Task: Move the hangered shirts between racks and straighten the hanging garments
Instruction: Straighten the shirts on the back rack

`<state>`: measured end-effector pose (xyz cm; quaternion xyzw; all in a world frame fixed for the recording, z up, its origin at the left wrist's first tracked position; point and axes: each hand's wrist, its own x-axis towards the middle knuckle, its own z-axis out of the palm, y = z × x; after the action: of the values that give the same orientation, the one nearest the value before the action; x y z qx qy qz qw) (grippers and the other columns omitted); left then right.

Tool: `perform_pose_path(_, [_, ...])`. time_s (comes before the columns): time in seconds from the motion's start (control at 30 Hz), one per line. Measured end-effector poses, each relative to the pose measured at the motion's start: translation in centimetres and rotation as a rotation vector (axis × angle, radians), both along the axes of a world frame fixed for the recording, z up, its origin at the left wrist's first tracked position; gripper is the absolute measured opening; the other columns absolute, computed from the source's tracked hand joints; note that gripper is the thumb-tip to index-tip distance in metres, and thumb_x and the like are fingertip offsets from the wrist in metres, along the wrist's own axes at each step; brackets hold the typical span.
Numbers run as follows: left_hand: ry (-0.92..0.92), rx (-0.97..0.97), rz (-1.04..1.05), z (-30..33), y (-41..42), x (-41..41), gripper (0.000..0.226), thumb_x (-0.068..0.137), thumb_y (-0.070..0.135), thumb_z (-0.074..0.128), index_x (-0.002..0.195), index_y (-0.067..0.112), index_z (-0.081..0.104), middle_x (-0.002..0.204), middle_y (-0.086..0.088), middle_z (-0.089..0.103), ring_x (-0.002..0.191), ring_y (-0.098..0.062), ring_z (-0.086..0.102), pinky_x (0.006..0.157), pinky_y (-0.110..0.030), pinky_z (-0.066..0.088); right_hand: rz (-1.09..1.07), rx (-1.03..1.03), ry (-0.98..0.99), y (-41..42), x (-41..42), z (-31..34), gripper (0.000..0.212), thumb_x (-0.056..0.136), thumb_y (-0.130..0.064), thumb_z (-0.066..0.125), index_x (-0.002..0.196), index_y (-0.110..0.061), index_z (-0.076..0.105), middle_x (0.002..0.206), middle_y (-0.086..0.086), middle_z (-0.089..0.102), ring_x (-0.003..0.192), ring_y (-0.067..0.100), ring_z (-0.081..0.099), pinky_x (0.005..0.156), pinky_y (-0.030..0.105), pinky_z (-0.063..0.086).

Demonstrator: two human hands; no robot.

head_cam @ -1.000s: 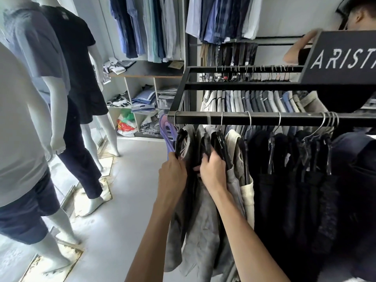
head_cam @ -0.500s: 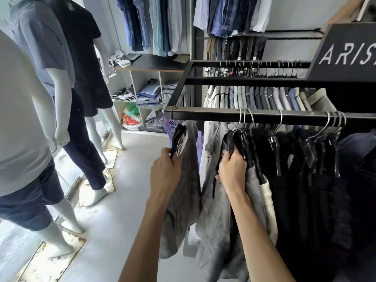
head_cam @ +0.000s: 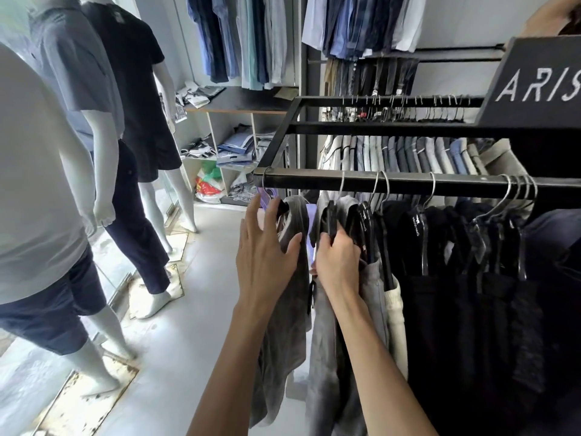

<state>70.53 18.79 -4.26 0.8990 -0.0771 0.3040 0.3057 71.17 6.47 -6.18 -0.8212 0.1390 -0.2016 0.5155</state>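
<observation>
White letters "ARIS" (cut off by the frame) mark the black sign [head_cam: 534, 86]. Your left hand [head_cam: 267, 250] spreads open against a grey shirt [head_cam: 295, 278]; your right hand [head_cam: 338, 259] grips a black hanger [head_cam: 331, 215].

Two bare forearms are showing at the bottom of the view, reaching up from the lower edge. No sleeve is covering either one as far as the picture goes, so what is worn higher up cannot be told. The left hand [head_cam: 267, 247] is wearing nothing: no glove, ring, watch or band is showing on its fingers or wrist. The right hand [head_cam: 338, 262] is likewise going bare, with nothing showing on its wrist or on the back of it; its fingertips are hidden in cloth. Both forearms are looking slim and long, the wide lens stretching them toward the lower edge. Nothing else of the person's own body or clothing is appearing.
</observation>
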Motion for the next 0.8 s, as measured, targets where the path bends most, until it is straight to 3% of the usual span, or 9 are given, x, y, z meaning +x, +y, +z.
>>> perform_pose_path(0.07, [0.127,-0.122,0.021,-0.3,0.1,-0.1,0.067,0.087,0.041,0.069,0.143,0.031,0.033,0.146,0.003,0.029,0.105,-0.025,0.061,0.073,-0.034,0.049,0.032,-0.022,-0.048,1.0,0.0,0.4,0.048,0.101,-0.021,0.040,0.148,-0.016,0.049,0.096,0.021,0.074,0.084,0.037,0.072,0.075,0.021,0.058])
perform_pose_path(0.13, [0.199,-0.157,0.023,-0.5,0.4,-0.1,0.064,0.090,0.038,0.065,0.144,0.042,0.030,0.138,0.001,0.036,0.092,-0.030,0.063,0.075,-0.036,0.048,0.056,-0.007,-0.055,1.8,0.2,0.4,0.051,0.098,-0.025,0.040,0.147,-0.021,0.049,0.102,0.020,0.074,0.089,0.040,0.072,0.084,0.044,0.059])
perform_pose_path(0.17, [0.216,-0.153,0.014,-0.5,0.5,-0.1,0.063,0.093,0.034,0.061,0.145,0.048,0.028,0.137,-0.001,0.037,0.088,-0.032,0.063,0.075,-0.038,0.048,0.062,-0.014,-0.032,2.2,0.3,0.3,0.049,0.098,-0.022,0.042,0.147,-0.021,0.050,0.107,0.021,0.073,0.095,0.040,0.070,0.087,0.047,0.058])
perform_pose_path(0.33, [0.231,-0.068,-0.039,-1.2,0.6,0.1,0.068,0.092,0.027,0.049,0.149,0.051,0.021,0.142,-0.002,0.031,0.087,-0.031,0.060,0.066,-0.034,0.043,0.127,-0.096,-0.043,3.6,0.2,-1.0,0.055,0.092,-0.007,0.051,0.146,-0.019,0.049,0.129,0.013,0.067,0.121,0.032,0.060,0.101,0.036,0.048])
perform_pose_path(0.43, [0.233,-0.036,-0.042,-1.8,0.9,0.4,0.068,0.090,0.028,0.047,0.150,0.047,0.023,0.143,0.004,0.028,0.087,-0.027,0.059,0.063,-0.032,0.040,0.101,-0.115,-0.149,3.8,0.5,-1.6,0.071,0.089,0.003,0.053,0.156,-0.011,0.035,0.150,0.014,0.050,0.139,0.027,0.046,0.115,0.030,0.035])
perform_pose_path(0.5, [0.192,-0.019,-0.058,-2.0,1.0,0.5,0.068,0.090,0.027,0.048,0.151,0.044,0.024,0.145,0.009,0.030,0.087,-0.024,0.060,0.064,-0.029,0.038,0.080,-0.183,-0.255,4.0,0.6,-1.9,0.082,0.085,0.008,0.053,0.159,-0.013,0.024,0.160,0.011,0.037,0.146,0.025,0.036,0.120,0.034,0.031])
perform_pose_path(0.6, [0.151,-0.020,-0.084,-2.3,1.0,0.8,0.081,0.086,0.008,0.054,0.153,0.042,0.025,0.151,0.015,0.031,0.099,-0.022,0.060,0.068,-0.026,0.038,0.011,-0.274,-0.271,4.1,0.4,-2.1,0.090,0.080,0.007,0.054,0.160,-0.020,0.022,0.163,0.009,0.023,0.145,0.028,0.028,0.120,0.047,0.030])
perform_pose_path(0.7, [0.166,-0.062,-0.107,-2.5,0.9,0.9,0.090,0.081,0.002,0.052,0.154,0.043,0.020,0.156,0.010,0.025,0.118,-0.025,0.055,0.079,-0.034,0.047,-0.029,-0.403,-0.164,3.8,0.2,-2.4,0.108,0.072,0.001,0.069,0.161,-0.029,0.015,0.166,0.010,0.008,0.151,0.036,0.015,0.119,0.070,0.014])
perform_pose_path(0.8, [0.148,-0.051,-0.129,-3.0,0.7,1.4,0.093,0.083,-0.003,0.051,0.156,0.043,0.015,0.157,0.010,0.013,0.147,-0.020,0.024,0.107,-0.051,0.040,0.008,-0.434,-0.105,3.2,0.4,-2.9,0.116,0.072,-0.007,0.077,0.161,-0.034,0.009,0.167,0.009,0.001,0.154,0.041,0.004,0.116,0.075,0.005])
